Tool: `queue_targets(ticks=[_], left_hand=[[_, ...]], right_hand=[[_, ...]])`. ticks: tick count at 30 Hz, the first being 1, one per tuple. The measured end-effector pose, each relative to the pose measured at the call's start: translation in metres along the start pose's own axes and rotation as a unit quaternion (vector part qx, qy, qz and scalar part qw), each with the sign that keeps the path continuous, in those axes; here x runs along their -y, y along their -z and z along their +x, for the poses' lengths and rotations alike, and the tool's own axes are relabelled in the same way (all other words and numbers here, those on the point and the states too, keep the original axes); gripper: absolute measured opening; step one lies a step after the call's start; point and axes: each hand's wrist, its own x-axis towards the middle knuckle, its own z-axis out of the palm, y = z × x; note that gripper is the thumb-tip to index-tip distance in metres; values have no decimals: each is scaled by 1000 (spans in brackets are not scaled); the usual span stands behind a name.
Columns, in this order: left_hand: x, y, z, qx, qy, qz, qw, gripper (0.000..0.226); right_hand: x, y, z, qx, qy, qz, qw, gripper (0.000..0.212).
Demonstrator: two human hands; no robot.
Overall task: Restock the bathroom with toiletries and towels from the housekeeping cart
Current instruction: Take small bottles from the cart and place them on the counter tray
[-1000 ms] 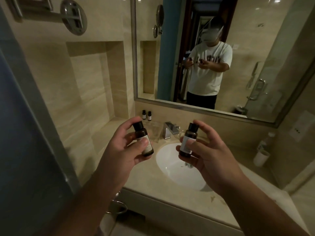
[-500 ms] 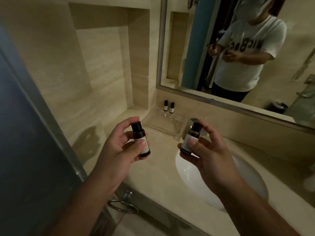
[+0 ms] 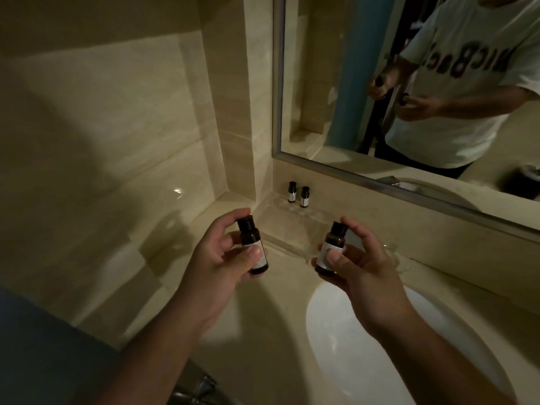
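The left hand (image 3: 216, 258) grips one small dark bottle (image 3: 252, 248) upright between thumb and curled fingers, and the right hand (image 3: 359, 264) grips a second bottle (image 3: 331, 248) the same way, both above the counter (image 3: 263, 317). It seems best to set them upright on the clear tray (image 3: 295, 229), beside the two standing bottles (image 3: 292, 192), with labels forward.

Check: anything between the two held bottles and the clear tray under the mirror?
Nothing visible. Left hand and right hand hold small dark white-labelled bottles just short of the clear plastic tray; its near part is bare, and two matching bottles stand by its far edge.
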Motion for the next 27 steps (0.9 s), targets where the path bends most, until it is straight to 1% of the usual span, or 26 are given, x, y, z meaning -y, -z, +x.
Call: queue_targets(ticks=[3,6,8,10,11,16,20,23,27], left_hand=[[8,-8,19,13,10,14,1000,54],[20,-12,42,16,21,19,999,58],[30,-13,60,16,29,27,999,50],[37,-13,78,17,42,41,998,37],[40,-14,87,16,50,43,998,34],[54,-10,127,19,72,35,997,34],[67,-2,152,31,88,35,995,29],[79,4,167,34,101,33,994,27],[92,12,185,35,110,61,991,28]], right_hand=[[-11,11,22,-27,-1,3,1000,51],[-21,19,45,-35,-4,-7,999,38],[-29,23,60,-41,-11,-14,999,32],[-37,23,74,-56,-28,-3,998,31],[-41,23,83,-61,-36,-2,997,31],[-54,14,131,-103,-77,-11,992,30],[-73,5,171,-123,-97,-55,986,23],[-94,2,200,-144,-109,-99,979,26],[-112,3,231,-178,-120,-157,964,25]])
